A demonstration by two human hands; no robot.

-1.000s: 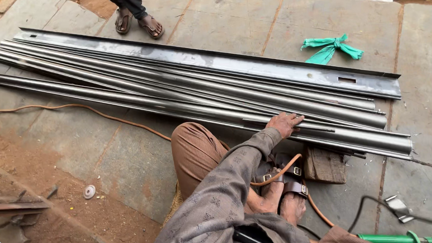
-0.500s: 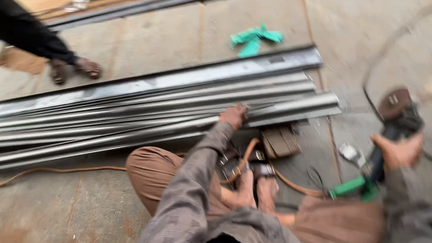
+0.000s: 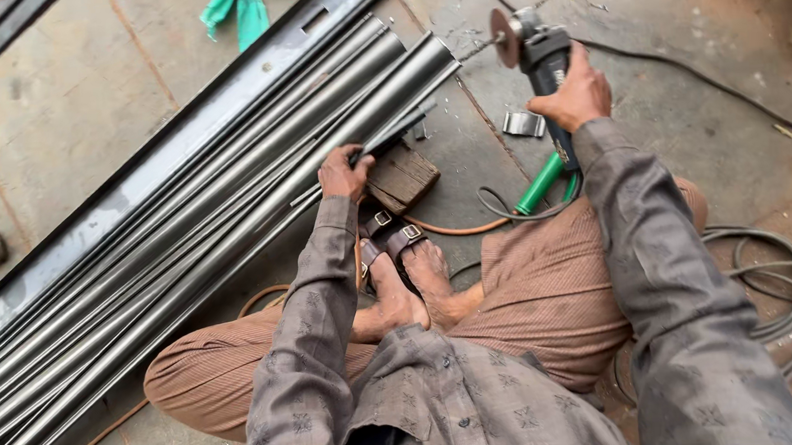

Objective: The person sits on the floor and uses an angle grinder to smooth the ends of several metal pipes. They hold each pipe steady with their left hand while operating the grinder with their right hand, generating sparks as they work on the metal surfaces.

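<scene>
- Concrete slab floor (image 3: 680, 117), dusty, cables lying at right.
- Left hand (image 3: 345, 172): fingers curled, pressing down on the end of a metal strip (image 3: 390, 138) beside the stacked steel pipes (image 3: 188, 224); arm reaches forward, elbow bent.
- Wooden block (image 3: 403, 177) just under that hand, near the sandalled feet (image 3: 397, 268).
- Right hand (image 3: 575, 96): fingers wrapped tight around the angle grinder (image 3: 536, 53) body, disc up off the floor, arm stretched out.
- Green cloth (image 3: 238, 7) far top.

Soft even daylight, faint shadows, mild sheen on steel pipes (image 3: 233, 213); edges perhaps slightly soft.
</scene>
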